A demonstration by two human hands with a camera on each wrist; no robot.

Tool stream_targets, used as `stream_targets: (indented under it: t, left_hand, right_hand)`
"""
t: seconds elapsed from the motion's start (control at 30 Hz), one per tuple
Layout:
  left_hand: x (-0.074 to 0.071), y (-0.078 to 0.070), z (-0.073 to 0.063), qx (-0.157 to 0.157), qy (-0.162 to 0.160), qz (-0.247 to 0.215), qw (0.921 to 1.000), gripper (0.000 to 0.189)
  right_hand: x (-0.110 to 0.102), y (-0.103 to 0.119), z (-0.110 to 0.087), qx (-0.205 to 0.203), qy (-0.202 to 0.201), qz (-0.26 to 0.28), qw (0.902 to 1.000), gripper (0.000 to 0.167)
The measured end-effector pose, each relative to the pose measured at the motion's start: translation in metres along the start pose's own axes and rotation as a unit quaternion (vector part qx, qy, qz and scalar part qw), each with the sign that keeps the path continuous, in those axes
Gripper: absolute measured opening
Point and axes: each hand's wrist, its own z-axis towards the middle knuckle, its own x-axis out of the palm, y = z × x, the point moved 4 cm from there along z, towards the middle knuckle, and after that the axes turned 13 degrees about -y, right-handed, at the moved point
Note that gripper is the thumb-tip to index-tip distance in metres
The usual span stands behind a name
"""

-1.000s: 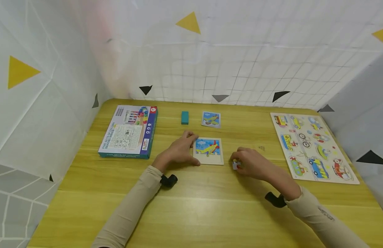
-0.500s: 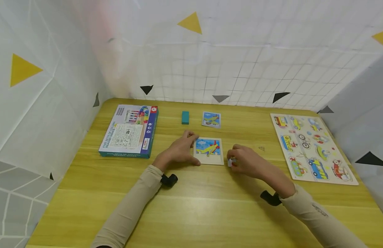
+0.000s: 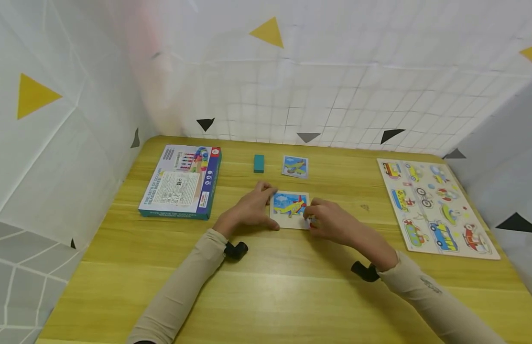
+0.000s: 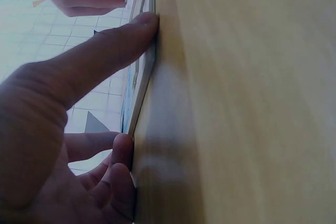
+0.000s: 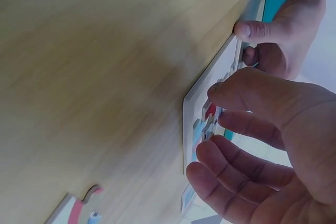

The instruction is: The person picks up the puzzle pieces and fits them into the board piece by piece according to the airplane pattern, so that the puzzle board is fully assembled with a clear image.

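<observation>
A small square jigsaw board (image 3: pixel 287 222) with an aeroplane picture lies in the middle of the table. My left hand (image 3: pixel 254 206) holds it at the left side, thumb at the near corner and fingers at the far one. In the left wrist view the thumb (image 4: pixel 113 48) presses along the board's edge. My right hand (image 3: pixel 332 220) is over the board's right edge and pinches a small jigsaw piece (image 5: pixel 208 124) with red on it, largely hidden by the fingers. Another piece (image 5: pixel 73 208), white and pink, lies on the table in the right wrist view.
Behind the board lie a picture card (image 3: pixel 295 166) with an aeroplane and a teal block (image 3: pixel 259 164). A boxed bead toy (image 3: pixel 179 181) is at the left. On the right is a wooden vehicle puzzle board (image 3: pixel 438 205). White sheeting (image 3: pixel 248 86) rises behind the table.
My right hand has moved left with the jigsaw piece, from beside the board to over its right edge. The left hand has stayed at the board's left side.
</observation>
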Motion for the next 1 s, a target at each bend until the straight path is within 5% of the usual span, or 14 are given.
stream_targets:
  t: [1.0]
  left_hand:
    - [0.0, 0.002, 0.001, 0.008, 0.003, -0.002, 1.0, 0.106]
  right_hand:
    - [0.019, 0.024, 0.035, -0.049, 0.016, 0.012, 0.9986, 0.019]
